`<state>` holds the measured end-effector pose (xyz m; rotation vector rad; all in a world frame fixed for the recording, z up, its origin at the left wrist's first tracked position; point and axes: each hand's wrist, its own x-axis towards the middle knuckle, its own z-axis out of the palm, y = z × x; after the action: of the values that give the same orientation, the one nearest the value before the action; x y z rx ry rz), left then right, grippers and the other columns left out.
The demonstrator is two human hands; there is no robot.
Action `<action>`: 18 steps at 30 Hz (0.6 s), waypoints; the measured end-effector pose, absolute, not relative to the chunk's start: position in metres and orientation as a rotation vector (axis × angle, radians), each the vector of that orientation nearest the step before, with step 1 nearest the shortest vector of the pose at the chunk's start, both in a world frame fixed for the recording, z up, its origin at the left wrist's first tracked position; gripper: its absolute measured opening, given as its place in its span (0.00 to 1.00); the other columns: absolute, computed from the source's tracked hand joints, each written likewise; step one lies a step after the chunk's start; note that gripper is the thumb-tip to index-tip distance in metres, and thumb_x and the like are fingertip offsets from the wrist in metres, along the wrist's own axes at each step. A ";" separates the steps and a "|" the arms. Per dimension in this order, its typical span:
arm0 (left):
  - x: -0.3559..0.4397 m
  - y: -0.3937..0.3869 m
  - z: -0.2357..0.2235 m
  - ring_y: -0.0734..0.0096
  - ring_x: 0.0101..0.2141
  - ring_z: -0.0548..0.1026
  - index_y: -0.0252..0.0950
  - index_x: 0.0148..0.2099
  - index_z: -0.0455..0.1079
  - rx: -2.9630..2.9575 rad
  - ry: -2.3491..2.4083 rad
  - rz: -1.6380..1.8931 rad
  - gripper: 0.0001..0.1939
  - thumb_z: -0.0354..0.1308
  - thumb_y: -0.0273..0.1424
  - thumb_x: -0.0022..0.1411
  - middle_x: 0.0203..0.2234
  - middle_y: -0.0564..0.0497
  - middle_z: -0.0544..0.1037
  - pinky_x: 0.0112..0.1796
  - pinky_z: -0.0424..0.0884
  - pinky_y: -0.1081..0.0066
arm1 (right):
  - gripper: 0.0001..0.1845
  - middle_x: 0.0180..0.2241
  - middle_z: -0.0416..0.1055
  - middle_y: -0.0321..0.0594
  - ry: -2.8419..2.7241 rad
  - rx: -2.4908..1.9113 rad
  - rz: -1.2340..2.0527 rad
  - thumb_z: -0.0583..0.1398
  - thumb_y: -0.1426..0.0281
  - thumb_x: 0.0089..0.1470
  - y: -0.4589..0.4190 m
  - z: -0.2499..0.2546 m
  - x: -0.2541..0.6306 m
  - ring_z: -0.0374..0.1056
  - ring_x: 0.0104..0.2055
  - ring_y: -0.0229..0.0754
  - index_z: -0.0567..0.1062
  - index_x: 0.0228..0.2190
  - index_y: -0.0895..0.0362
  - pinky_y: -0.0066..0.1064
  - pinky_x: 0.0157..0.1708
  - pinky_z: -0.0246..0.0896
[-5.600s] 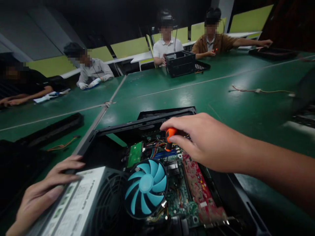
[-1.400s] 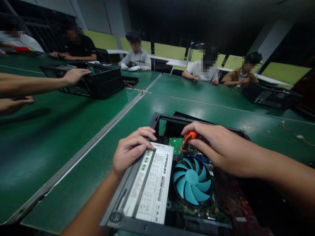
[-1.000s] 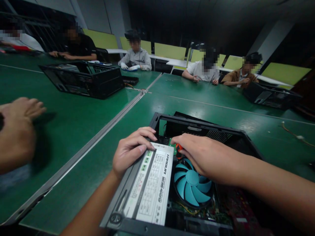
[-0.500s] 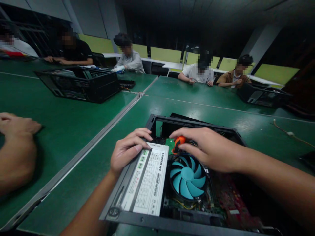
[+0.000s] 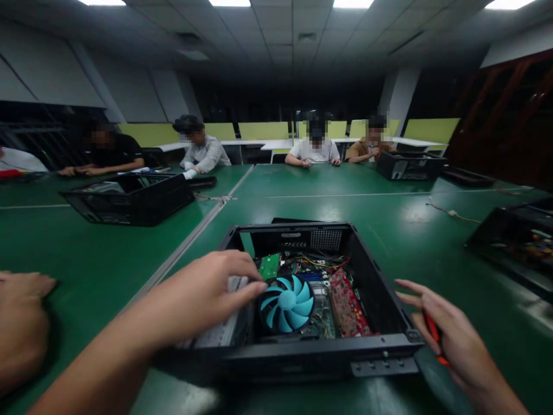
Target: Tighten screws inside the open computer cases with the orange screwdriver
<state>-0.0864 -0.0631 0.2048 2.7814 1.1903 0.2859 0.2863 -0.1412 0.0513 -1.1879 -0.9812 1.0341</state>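
Note:
An open black computer case [image 5: 302,351] lies before me. My left hand [image 5: 228,279] reaches over the power supply [image 5: 222,331], which it partly hides; its fingers and thumb are apart, the thumb at the rim of the turquoise cooling fan [image 5: 287,300]. A green circuit board [image 5: 270,266] sits behind the fan, and a red card [image 5: 348,305] stands to its right. Off the case's right side, my right hand [image 5: 451,337] is closed around an orange-red screwdriver [image 5: 432,327]; only part of the handle shows, the shaft is hidden.
Another person's forearm and hand [image 5: 23,323] rest at the left edge. More computer cases stand on the green table [image 5: 302,204]: one at the left [image 5: 133,199], one far right [image 5: 410,166], one at the right edge [image 5: 518,242]. Several people sit across the table.
My right hand has left the inside of the case with the screwdriver and moved out to the right. My left hand has shifted from the case's edge toward the fan. The view has levelled and risen.

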 end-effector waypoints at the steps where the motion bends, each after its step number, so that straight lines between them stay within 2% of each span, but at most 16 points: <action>1: -0.063 -0.070 0.206 0.60 0.29 0.79 0.41 0.33 0.79 2.820 1.224 0.111 0.13 0.55 0.39 0.63 0.28 0.47 0.81 0.31 0.74 0.68 | 0.23 0.15 0.69 0.36 -0.918 -1.160 1.088 0.59 0.55 0.56 -0.141 0.042 0.277 0.57 0.11 0.40 0.75 0.50 0.51 0.37 0.19 0.67; 2: -0.040 -0.075 0.203 0.58 0.27 0.79 0.39 0.30 0.78 2.847 1.266 -0.075 0.16 0.54 0.40 0.63 0.25 0.46 0.81 0.29 0.74 0.67 | 0.25 0.20 0.74 0.39 -0.865 -1.128 1.135 0.58 0.53 0.57 -0.140 0.037 0.268 0.59 0.11 0.40 0.74 0.52 0.50 0.37 0.19 0.67; 4: 0.001 -0.076 0.190 0.52 0.25 0.79 0.35 0.26 0.78 2.871 1.345 -0.380 0.23 0.52 0.45 0.62 0.22 0.41 0.80 0.27 0.73 0.63 | 0.29 0.35 0.80 0.44 -0.799 -1.043 1.181 0.57 0.51 0.57 -0.135 0.038 0.255 0.69 0.18 0.43 0.70 0.56 0.49 0.38 0.25 0.71; 5: 0.018 -0.074 0.180 0.49 0.26 0.79 0.34 0.26 0.78 2.865 1.373 -0.472 0.26 0.52 0.49 0.60 0.23 0.38 0.80 0.27 0.73 0.61 | 0.30 0.42 0.79 0.45 -0.793 -1.003 1.195 0.58 0.51 0.57 -0.133 0.042 0.250 0.75 0.27 0.46 0.70 0.57 0.50 0.39 0.33 0.73; 6: 0.031 -0.071 0.171 0.47 0.27 0.80 0.32 0.26 0.78 2.854 1.391 -0.524 0.28 0.53 0.52 0.57 0.24 0.36 0.80 0.28 0.73 0.60 | 0.30 0.47 0.77 0.44 -0.802 -0.967 1.205 0.59 0.52 0.57 -0.131 0.047 0.247 0.76 0.38 0.49 0.70 0.57 0.51 0.40 0.42 0.72; 8: 0.045 -0.063 0.156 0.46 0.30 0.80 0.31 0.28 0.78 2.828 1.399 -0.563 0.25 0.61 0.52 0.48 0.27 0.34 0.81 0.29 0.73 0.61 | 0.29 0.53 0.72 0.43 -0.839 -0.914 1.212 0.62 0.54 0.56 -0.128 0.054 0.242 0.67 0.56 0.52 0.72 0.55 0.54 0.42 0.58 0.60; 9: 0.047 -0.060 0.152 0.47 0.31 0.80 0.32 0.29 0.78 2.819 1.397 -0.568 0.21 0.65 0.47 0.44 0.28 0.35 0.81 0.29 0.72 0.63 | 0.29 0.55 0.70 0.43 -0.856 -0.900 1.209 0.63 0.55 0.55 -0.128 0.056 0.240 0.62 0.60 0.52 0.72 0.55 0.54 0.43 0.61 0.54; 11: 0.039 -0.055 0.153 0.50 0.30 0.79 0.33 0.28 0.78 2.822 1.396 -0.550 0.13 0.66 0.37 0.41 0.27 0.38 0.81 0.28 0.70 0.65 | 0.30 0.57 0.68 0.42 -0.895 -0.887 1.196 0.64 0.56 0.54 -0.129 0.056 0.234 0.58 0.62 0.53 0.71 0.56 0.54 0.46 0.63 0.48; 12: 0.030 -0.052 0.158 0.53 0.28 0.78 0.33 0.27 0.77 2.821 1.405 -0.535 0.11 0.65 0.36 0.42 0.25 0.40 0.80 0.26 0.68 0.67 | 0.31 0.58 0.67 0.42 -0.922 -0.883 1.177 0.64 0.57 0.54 -0.130 0.055 0.230 0.57 0.63 0.53 0.69 0.57 0.54 0.47 0.64 0.47; 13: 0.020 -0.048 0.164 0.56 0.26 0.77 0.34 0.25 0.76 2.815 1.418 -0.528 0.10 0.63 0.37 0.45 0.23 0.42 0.79 0.25 0.66 0.69 | 0.32 0.58 0.66 0.41 -0.955 -0.879 1.144 0.64 0.58 0.54 -0.131 0.054 0.224 0.57 0.63 0.53 0.68 0.57 0.54 0.47 0.64 0.45; 15: -0.004 -0.037 0.179 0.63 0.22 0.73 0.35 0.24 0.74 2.759 1.445 -0.454 0.15 0.57 0.42 0.52 0.18 0.48 0.75 0.22 0.61 0.71 | 0.32 0.59 0.65 0.40 -1.028 -0.882 1.070 0.63 0.59 0.55 -0.132 0.053 0.206 0.57 0.63 0.52 0.67 0.59 0.55 0.46 0.64 0.45; 18: -0.036 -0.013 0.194 0.69 0.20 0.68 0.36 0.24 0.72 2.607 1.562 -0.150 0.23 0.51 0.50 0.57 0.16 0.53 0.71 0.22 0.57 0.72 | 0.35 0.58 0.66 0.41 -1.099 -0.940 1.031 0.63 0.59 0.55 -0.130 0.054 0.162 0.62 0.60 0.52 0.63 0.61 0.57 0.45 0.62 0.50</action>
<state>-0.0363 -0.0131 0.1940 2.6070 1.5618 -0.1502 0.1618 -0.1303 0.0539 -0.9403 -1.0988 1.0305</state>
